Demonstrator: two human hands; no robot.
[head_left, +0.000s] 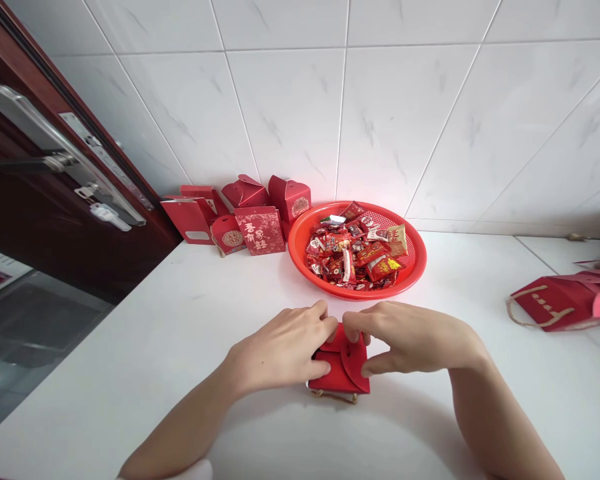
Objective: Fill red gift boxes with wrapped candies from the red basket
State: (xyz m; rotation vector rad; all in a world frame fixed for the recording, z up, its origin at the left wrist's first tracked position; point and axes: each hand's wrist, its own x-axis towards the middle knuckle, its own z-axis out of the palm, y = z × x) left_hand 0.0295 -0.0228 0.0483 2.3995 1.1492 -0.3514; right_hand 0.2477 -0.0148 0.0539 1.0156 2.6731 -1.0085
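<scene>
A small red candy box (337, 377) with overlapping top flaps sits on the white table in front of me, and a twine handle (334, 397) lies along its near side. My left hand (287, 347) grips the box's left side, its thumb on the top flap and its bent fingers at the far edge. From the right, my right hand (405, 337) reaches over the box with curled fingers on the far flap and the thumb at the right-hand edge. Some fingertips of both hands are hidden. Just beyond the hands stands a red plastic basket (415, 270) holding wrapped candies (350, 250).
Several red boxes (290, 197) and a patterned red bag (261, 230) stand against the tiled wall (290, 100) at the back left. More red boxes (545, 303) with twine handles lie at the right. A brown door (25, 200) with keys stands beyond the table's left edge.
</scene>
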